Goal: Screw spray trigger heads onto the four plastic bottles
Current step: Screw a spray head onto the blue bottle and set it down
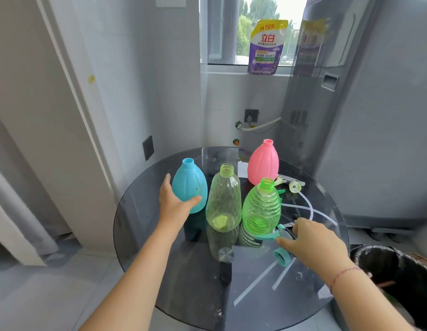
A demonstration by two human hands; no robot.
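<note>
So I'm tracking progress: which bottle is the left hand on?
The blue bottle, leftmost; the left hand cups its side. The other three stand untouched.

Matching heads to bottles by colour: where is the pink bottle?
The pink bottle stands at the table's far right, behind the bright green bottle.

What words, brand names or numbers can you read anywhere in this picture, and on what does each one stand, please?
"立白": large red brand characters on the purple and yellow detergent pouch on the window sill.
"150克": yellow band at the pouch's top; characters before it unreadable.
Smaller print lower on the pouch: too blurred to read.
Four bottles, round glass table: no text visible.
</note>
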